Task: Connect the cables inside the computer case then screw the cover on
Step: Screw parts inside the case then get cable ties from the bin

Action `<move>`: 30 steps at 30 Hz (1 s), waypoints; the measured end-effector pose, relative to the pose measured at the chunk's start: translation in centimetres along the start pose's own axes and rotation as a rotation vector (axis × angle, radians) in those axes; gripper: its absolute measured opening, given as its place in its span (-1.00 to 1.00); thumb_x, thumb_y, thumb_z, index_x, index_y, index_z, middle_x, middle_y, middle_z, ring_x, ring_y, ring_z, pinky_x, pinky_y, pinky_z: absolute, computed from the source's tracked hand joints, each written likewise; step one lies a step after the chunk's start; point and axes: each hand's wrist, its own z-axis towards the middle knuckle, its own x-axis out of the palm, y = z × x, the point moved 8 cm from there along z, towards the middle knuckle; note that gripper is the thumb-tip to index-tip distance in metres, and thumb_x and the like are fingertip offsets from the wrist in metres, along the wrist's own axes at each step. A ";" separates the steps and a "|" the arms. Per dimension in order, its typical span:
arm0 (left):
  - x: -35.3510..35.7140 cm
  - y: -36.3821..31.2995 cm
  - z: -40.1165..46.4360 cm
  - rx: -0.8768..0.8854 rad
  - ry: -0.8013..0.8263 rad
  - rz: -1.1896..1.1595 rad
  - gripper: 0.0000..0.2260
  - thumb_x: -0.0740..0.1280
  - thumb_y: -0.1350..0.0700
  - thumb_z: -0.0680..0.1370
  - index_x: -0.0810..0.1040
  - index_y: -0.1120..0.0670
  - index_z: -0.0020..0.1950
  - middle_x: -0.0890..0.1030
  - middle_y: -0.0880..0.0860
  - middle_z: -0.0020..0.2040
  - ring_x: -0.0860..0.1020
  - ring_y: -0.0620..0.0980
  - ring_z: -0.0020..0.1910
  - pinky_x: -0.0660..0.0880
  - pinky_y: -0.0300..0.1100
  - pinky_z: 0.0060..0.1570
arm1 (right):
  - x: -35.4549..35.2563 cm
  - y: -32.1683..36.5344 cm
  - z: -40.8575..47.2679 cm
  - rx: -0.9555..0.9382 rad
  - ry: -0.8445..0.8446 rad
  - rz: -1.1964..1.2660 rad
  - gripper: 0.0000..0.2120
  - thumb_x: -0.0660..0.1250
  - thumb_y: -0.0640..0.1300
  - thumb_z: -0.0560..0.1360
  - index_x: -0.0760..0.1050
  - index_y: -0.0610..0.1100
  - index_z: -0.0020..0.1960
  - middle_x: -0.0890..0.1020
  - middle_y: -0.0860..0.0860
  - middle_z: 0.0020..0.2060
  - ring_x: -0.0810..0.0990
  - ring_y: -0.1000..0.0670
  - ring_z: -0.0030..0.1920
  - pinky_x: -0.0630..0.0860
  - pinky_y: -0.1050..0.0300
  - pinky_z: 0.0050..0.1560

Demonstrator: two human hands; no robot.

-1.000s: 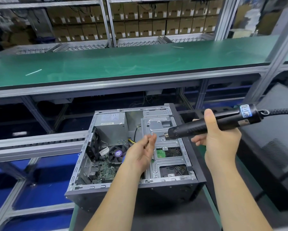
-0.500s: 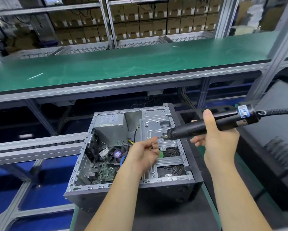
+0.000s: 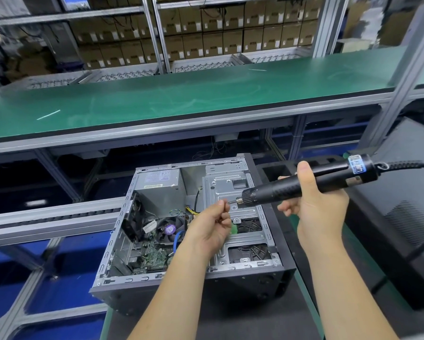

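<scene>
An open computer case (image 3: 122, 244) lies on its side in front of me, with no cover on it. Inside I see the power supply (image 3: 160, 187), a CPU fan (image 3: 169, 228), the motherboard (image 3: 152, 253) and a metal drive cage (image 3: 233, 192). My right hand (image 3: 314, 207) grips a black electric screwdriver (image 3: 304, 184) held level above the case, tip pointing left. My left hand (image 3: 211, 229) has curled fingers and pinches something small, apparently a screw, right at the screwdriver's tip (image 3: 231, 201). The screw itself is too small to make out.
A dark panel (image 3: 402, 217), perhaps the cover, lies at the right. The screwdriver's cord (image 3: 407, 165) runs off to the right. A long green workbench (image 3: 181, 99) spans behind the case, with shelves of cardboard boxes (image 3: 206, 38) beyond. A roller conveyor rail (image 3: 46, 217) runs at the left.
My left hand has gone from open to curled, and its fingertips have risen to the screwdriver's tip. The right hand with the screwdriver has barely moved.
</scene>
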 end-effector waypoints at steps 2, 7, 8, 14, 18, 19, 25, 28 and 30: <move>0.0 -0.1 0.1 0.013 0.018 0.012 -0.86 0.22 0.28 0.64 0.57 0.27 0.03 0.56 0.08 -0.32 0.41 -0.14 -0.48 0.36 -0.36 -0.54 | 0.0 0.0 0.1 -0.005 0.003 0.000 -0.54 0.51 0.24 0.29 0.52 -0.14 -0.18 0.70 -0.20 -0.28 0.54 -0.07 -0.59 0.41 0.21 -0.62; -0.3 -0.4 0.1 0.040 0.012 0.050 -0.89 0.25 0.31 0.62 0.55 0.30 0.06 0.59 0.10 -0.32 0.43 -0.14 -0.48 0.35 -0.35 -0.54 | -0.1 0.1 0.3 -0.011 0.005 0.004 -0.59 0.52 0.21 0.32 0.53 -0.12 -0.19 0.70 -0.19 -0.29 0.54 -0.07 -0.59 0.41 0.23 -0.61; -0.3 -0.5 0.0 0.044 0.010 0.049 -0.92 0.28 0.31 0.61 0.54 0.30 0.05 0.60 0.10 -0.33 0.43 -0.13 -0.49 0.36 -0.34 -0.54 | 0.0 0.1 0.3 -0.011 0.006 0.004 -0.59 0.52 0.21 0.33 0.53 -0.12 -0.19 0.70 -0.19 -0.29 0.54 -0.07 -0.59 0.42 0.22 -0.61; -0.3 -0.6 -0.3 0.062 0.018 0.081 -0.96 0.31 0.31 0.58 0.54 0.29 -0.02 0.60 0.11 -0.33 0.42 -0.13 -0.47 0.35 -0.35 -0.54 | 0.1 -0.1 0.4 -0.011 0.005 0.010 -0.59 0.52 0.21 0.31 0.53 -0.13 -0.21 0.70 -0.20 -0.29 0.54 -0.08 -0.59 0.42 0.20 -0.63; -0.4 -0.7 -0.2 0.068 0.015 0.108 -0.96 0.32 0.31 0.58 0.54 0.29 -0.01 0.59 0.11 -0.32 0.42 -0.12 -0.46 0.36 -0.34 -0.53 | 0.2 -0.3 0.5 -0.014 0.016 -0.009 -0.57 0.52 0.21 0.33 0.53 -0.16 -0.18 0.70 -0.21 -0.27 0.54 -0.07 -0.59 0.42 0.20 -0.62; -0.4 -0.8 -0.2 0.070 0.015 0.117 -0.95 0.32 0.32 0.58 0.55 0.30 -0.01 0.58 0.11 -0.32 0.42 -0.12 -0.45 0.36 -0.34 -0.53 | 0.1 -0.5 0.5 -0.012 0.015 -0.012 -0.58 0.52 0.19 0.35 0.53 -0.16 -0.17 0.70 -0.21 -0.28 0.55 -0.07 -0.58 0.43 0.20 -0.62; -0.3 -1.1 -0.2 0.098 0.000 0.170 -0.95 0.33 0.31 0.58 0.55 0.30 -0.02 0.57 0.10 -0.34 0.41 -0.13 -0.46 0.36 -0.35 -0.53 | 0.2 -0.7 0.5 -0.007 0.035 -0.021 -0.55 0.52 0.22 0.30 0.53 -0.16 -0.18 0.70 -0.19 -0.29 0.55 -0.07 -0.58 0.44 0.19 -0.62; -0.2 -1.2 -0.2 0.103 -0.009 0.227 -0.95 0.35 0.30 0.58 0.56 0.29 -0.05 0.57 0.09 -0.34 0.41 -0.13 -0.45 0.37 -0.35 -0.52 | 0.2 -0.8 0.5 -0.008 0.046 -0.020 -0.60 0.51 0.21 0.29 0.56 -0.12 -0.22 0.70 -0.19 -0.29 0.55 -0.08 -0.58 0.43 0.19 -0.61; -0.2 -1.4 -0.1 0.103 -0.007 0.267 -0.94 0.35 0.29 0.58 0.56 0.28 -0.07 0.56 0.09 -0.34 0.40 -0.13 -0.45 0.36 -0.35 -0.52 | 0.2 -0.8 0.4 -0.018 0.069 -0.021 -0.70 0.51 0.20 0.31 0.61 -0.04 -0.28 0.70 -0.19 -0.28 0.55 -0.10 -0.58 0.43 0.19 -0.60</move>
